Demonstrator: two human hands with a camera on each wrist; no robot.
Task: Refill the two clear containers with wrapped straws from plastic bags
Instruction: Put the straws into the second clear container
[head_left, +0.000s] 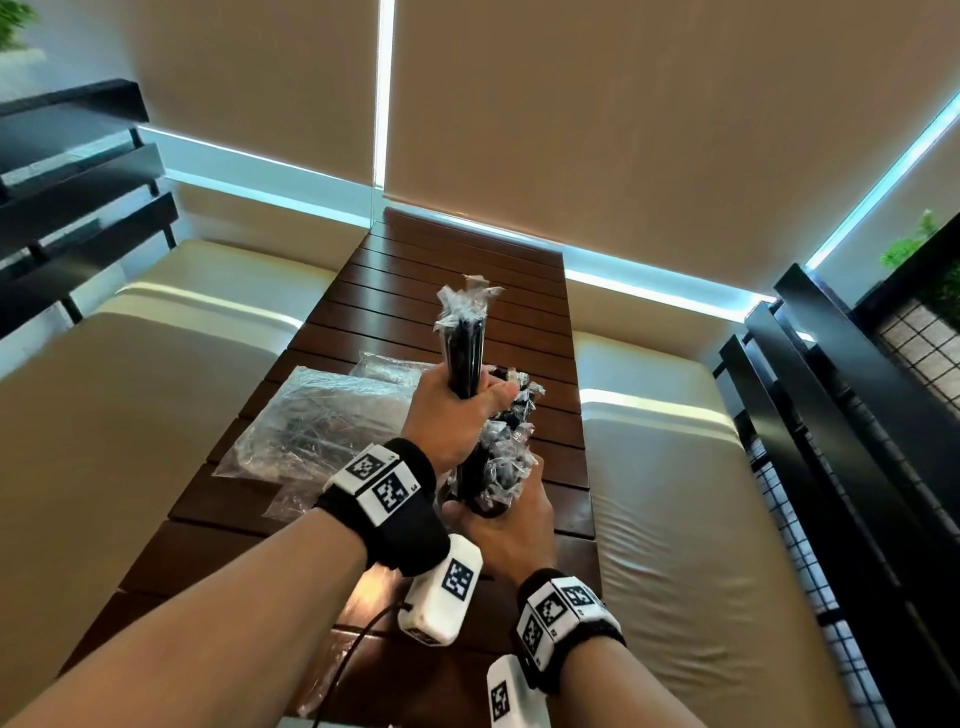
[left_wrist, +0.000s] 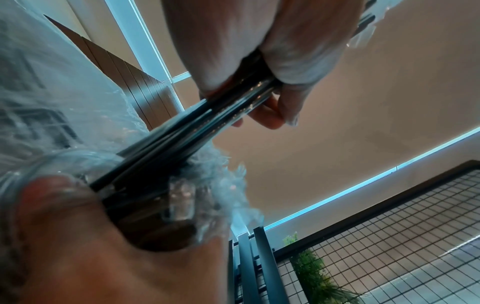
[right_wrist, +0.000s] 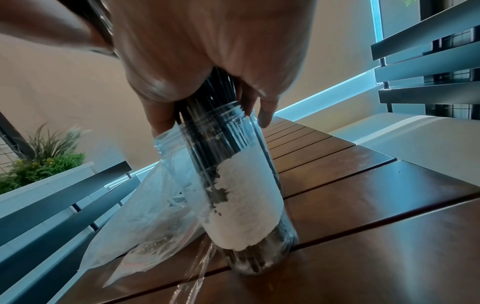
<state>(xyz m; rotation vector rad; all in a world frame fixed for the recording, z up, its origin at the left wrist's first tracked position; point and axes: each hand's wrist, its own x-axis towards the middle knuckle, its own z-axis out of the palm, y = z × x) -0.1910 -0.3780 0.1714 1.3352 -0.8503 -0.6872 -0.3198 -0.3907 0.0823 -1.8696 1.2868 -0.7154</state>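
Observation:
My left hand (head_left: 457, 410) grips a bundle of black wrapped straws (head_left: 465, 343) upright, their crinkled clear wrapper ends on top. The bundle's lower ends reach into the mouth of a clear container (right_wrist: 249, 195) with a white label, which stands slightly tilted on the slatted wooden table (head_left: 467, 260). My right hand (head_left: 506, 525) wraps around the container's mouth and the straws (right_wrist: 207, 148) inside it. From the left wrist, the bundle (left_wrist: 197, 123) runs from my left hand (left_wrist: 259, 51) down into the container rim (left_wrist: 78, 160). More wrapper ends (head_left: 522, 397) stick up just behind; what holds them is hidden.
Crumpled clear plastic bags (head_left: 322, 415) lie on the table left of my hands, one right beside the container (right_wrist: 145, 205). Cushioned benches (head_left: 130, 415) flank the table on both sides. Black railings and a wire grid panel (head_left: 857, 467) stand at the right.

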